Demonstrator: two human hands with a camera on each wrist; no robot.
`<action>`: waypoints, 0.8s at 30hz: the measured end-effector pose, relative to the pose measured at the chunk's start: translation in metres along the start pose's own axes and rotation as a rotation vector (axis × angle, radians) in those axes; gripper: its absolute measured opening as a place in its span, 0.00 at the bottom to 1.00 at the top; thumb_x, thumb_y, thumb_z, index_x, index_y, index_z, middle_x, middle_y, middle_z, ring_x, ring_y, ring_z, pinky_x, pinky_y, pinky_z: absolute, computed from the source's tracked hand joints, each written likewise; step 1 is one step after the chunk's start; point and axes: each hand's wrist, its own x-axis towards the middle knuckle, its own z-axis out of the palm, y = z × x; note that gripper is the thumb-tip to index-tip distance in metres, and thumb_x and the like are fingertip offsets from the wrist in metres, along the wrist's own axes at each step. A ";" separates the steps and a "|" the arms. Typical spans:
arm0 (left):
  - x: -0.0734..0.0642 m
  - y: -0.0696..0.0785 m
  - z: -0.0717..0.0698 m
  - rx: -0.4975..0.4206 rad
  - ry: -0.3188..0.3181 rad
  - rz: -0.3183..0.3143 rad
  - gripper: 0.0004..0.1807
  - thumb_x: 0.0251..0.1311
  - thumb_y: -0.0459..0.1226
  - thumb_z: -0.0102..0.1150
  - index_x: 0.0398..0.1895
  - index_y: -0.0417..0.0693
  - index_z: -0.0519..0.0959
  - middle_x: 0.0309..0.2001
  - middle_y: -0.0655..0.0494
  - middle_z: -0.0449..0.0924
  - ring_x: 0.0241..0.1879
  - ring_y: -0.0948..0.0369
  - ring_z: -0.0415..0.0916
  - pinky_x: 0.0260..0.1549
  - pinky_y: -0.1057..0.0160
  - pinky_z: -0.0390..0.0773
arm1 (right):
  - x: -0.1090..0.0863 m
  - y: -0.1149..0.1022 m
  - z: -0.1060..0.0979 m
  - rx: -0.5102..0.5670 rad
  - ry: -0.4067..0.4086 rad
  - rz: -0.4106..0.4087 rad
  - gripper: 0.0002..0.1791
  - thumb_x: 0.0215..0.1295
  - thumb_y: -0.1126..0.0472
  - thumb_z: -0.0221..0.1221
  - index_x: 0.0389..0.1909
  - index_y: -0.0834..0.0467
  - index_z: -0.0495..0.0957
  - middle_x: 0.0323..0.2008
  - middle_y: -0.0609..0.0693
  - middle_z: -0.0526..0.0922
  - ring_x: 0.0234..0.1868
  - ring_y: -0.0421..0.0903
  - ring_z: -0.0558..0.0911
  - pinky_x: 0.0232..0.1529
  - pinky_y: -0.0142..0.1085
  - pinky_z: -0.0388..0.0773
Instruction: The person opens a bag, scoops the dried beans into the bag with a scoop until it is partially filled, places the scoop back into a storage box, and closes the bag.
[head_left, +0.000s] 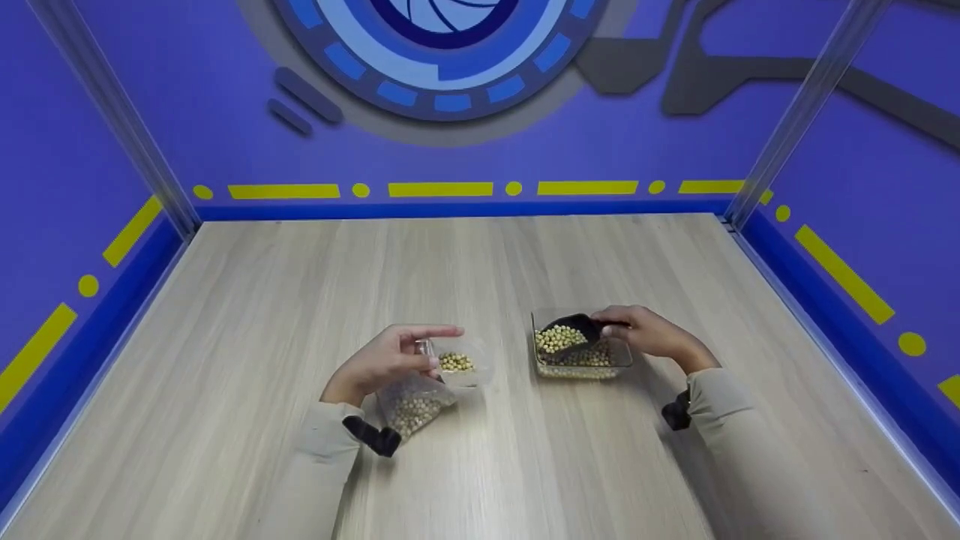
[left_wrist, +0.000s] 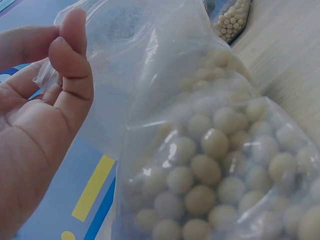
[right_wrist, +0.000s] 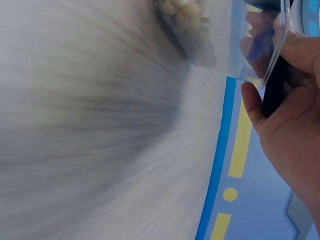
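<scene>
In the left hand (head_left: 384, 361) a clear plastic zip bag (head_left: 416, 411) of round, pale soybeans is held by its top edge, pinched between thumb and fingers. The bag's mouth gapes to the right, showing beans inside; in the left wrist view the bulging bag (left_wrist: 210, 175) fills the lower right. My right hand (head_left: 649, 331) grips the handle of a black scoop (head_left: 583, 327) heaped with soybeans (head_left: 559, 340). This scoop is tilted over a clear rectangular container (head_left: 581, 373) with more beans in it. The right wrist view shows fingers curled round the dark handle (right_wrist: 274, 92), partly behind the container's wall.
The container stands on a wood-grain table (head_left: 480, 270), right of the bag. Blue-purple panels (head_left: 465, 161) with yellow markings wall the table at the back and both sides. Black wrist straps (head_left: 373, 436) sit on both sleeves.
</scene>
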 end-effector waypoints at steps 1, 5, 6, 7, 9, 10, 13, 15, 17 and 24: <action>0.000 0.000 0.000 -0.004 0.000 0.002 0.29 0.59 0.25 0.55 0.66 0.35 0.67 0.16 0.54 0.74 0.25 0.62 0.81 0.39 0.58 0.84 | 0.000 0.000 0.000 0.010 -0.003 0.003 0.22 0.72 0.63 0.50 0.62 0.69 0.70 0.60 0.68 0.72 0.61 0.64 0.73 0.57 0.54 0.73; 0.000 0.000 0.000 -0.025 -0.003 0.012 0.29 0.58 0.24 0.55 0.66 0.34 0.67 0.17 0.54 0.74 0.23 0.63 0.78 0.38 0.57 0.84 | -0.001 0.000 -0.001 0.040 -0.006 0.007 0.21 0.72 0.64 0.50 0.62 0.70 0.70 0.61 0.69 0.72 0.61 0.64 0.73 0.57 0.53 0.74; 0.000 0.000 0.000 -0.024 -0.002 0.013 0.29 0.58 0.24 0.55 0.66 0.34 0.67 0.17 0.55 0.75 0.23 0.63 0.78 0.38 0.58 0.84 | 0.000 0.000 -0.001 0.038 -0.003 0.007 0.21 0.72 0.64 0.50 0.62 0.70 0.70 0.60 0.68 0.72 0.61 0.64 0.73 0.57 0.53 0.74; 0.000 0.000 0.000 -0.023 -0.002 0.013 0.29 0.58 0.24 0.55 0.66 0.34 0.67 0.18 0.55 0.75 0.23 0.64 0.78 0.38 0.58 0.84 | 0.000 0.001 -0.002 0.034 0.002 0.007 0.21 0.72 0.64 0.50 0.62 0.69 0.70 0.60 0.68 0.72 0.61 0.64 0.72 0.57 0.53 0.73; 0.000 0.000 0.000 -0.020 -0.002 0.017 0.29 0.59 0.25 0.55 0.66 0.34 0.67 0.18 0.55 0.75 0.23 0.64 0.78 0.37 0.59 0.84 | -0.001 0.001 -0.002 0.034 0.007 0.006 0.21 0.72 0.64 0.50 0.61 0.69 0.71 0.60 0.68 0.73 0.62 0.64 0.72 0.57 0.53 0.73; 0.001 0.000 0.000 -0.017 -0.001 0.018 0.29 0.59 0.25 0.55 0.66 0.34 0.67 0.18 0.56 0.75 0.23 0.64 0.78 0.37 0.60 0.84 | 0.000 0.002 -0.002 0.034 0.009 0.008 0.21 0.71 0.64 0.50 0.61 0.69 0.71 0.60 0.68 0.73 0.62 0.63 0.72 0.58 0.53 0.73; 0.001 0.000 -0.001 -0.020 -0.005 0.025 0.29 0.59 0.24 0.55 0.66 0.32 0.66 0.17 0.56 0.74 0.24 0.64 0.79 0.36 0.61 0.84 | 0.000 0.003 -0.002 0.035 0.009 0.007 0.21 0.71 0.64 0.50 0.61 0.69 0.71 0.60 0.67 0.73 0.62 0.63 0.72 0.58 0.52 0.73; 0.001 0.000 -0.001 -0.019 -0.006 0.027 0.29 0.59 0.24 0.55 0.66 0.32 0.66 0.17 0.56 0.74 0.23 0.64 0.79 0.37 0.61 0.84 | 0.000 0.004 -0.002 0.036 0.008 0.000 0.21 0.71 0.64 0.51 0.61 0.69 0.71 0.60 0.67 0.74 0.61 0.63 0.73 0.57 0.51 0.74; 0.001 0.000 -0.001 -0.021 -0.008 0.027 0.29 0.58 0.24 0.54 0.66 0.32 0.66 0.16 0.56 0.74 0.24 0.64 0.80 0.37 0.60 0.84 | 0.000 0.006 -0.003 0.037 0.007 -0.007 0.21 0.71 0.64 0.51 0.61 0.69 0.72 0.59 0.67 0.74 0.61 0.63 0.73 0.56 0.49 0.74; 0.001 -0.001 -0.001 -0.020 -0.013 0.031 0.29 0.59 0.24 0.54 0.66 0.32 0.66 0.16 0.56 0.75 0.24 0.65 0.80 0.37 0.61 0.84 | -0.001 0.009 0.000 0.032 0.018 -0.004 0.21 0.72 0.62 0.50 0.61 0.68 0.71 0.60 0.67 0.73 0.62 0.63 0.72 0.57 0.49 0.74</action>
